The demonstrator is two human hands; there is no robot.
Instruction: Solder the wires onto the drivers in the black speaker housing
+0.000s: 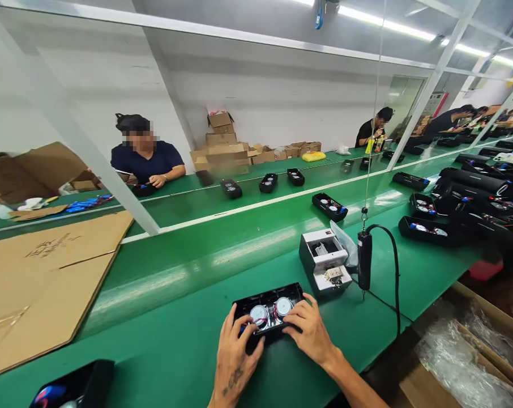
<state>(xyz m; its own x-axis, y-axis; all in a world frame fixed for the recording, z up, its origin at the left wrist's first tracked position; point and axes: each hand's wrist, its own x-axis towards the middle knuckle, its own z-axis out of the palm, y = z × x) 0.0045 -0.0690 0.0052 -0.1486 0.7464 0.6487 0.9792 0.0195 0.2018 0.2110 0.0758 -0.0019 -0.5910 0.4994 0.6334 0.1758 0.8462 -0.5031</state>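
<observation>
My left hand point(237, 354) is curling firmly around the near-left end of a black plastic speaker housing point(268, 294), its fingers bent over the rim, while my right hand point(310, 330) is pressing down, half-closed, on the right end, its fingers point(296, 317) spread and gripping the edge. The housing is lying open side up on the bench, just in front of me, with its long axis running crosswise, from about 8 to 2 o'clock. Inside, two round silver speaker drivers point(259, 316) are sitting side by side, with thin red and dark wires point(270, 317) running between them. The housing's smooth, dark shell is contrasting with the drivers' bright metal.

Beneath it, a green workbench belt point(163, 334) is stretching from lower left to upper right. At 1 o'clock, a white boxy bench unit point(324, 260) is standing open, and at 2 o'clock a black electric screwdriver point(364, 260) is hanging upright beside it from a thin line, its cord trailing down. Further out at 2 o'clock, black housings with drivers fitted point(426, 229) are lying in rows. A flat cardboard sheet point(39, 283) is resting at 9 o'clock, and a carton lined with clear plastic film point(460, 357) is sitting at 4 o'clock. Across a second green belt point(197, 204) at 11 o'clock, a seated co-worker point(146, 164) is working.
</observation>
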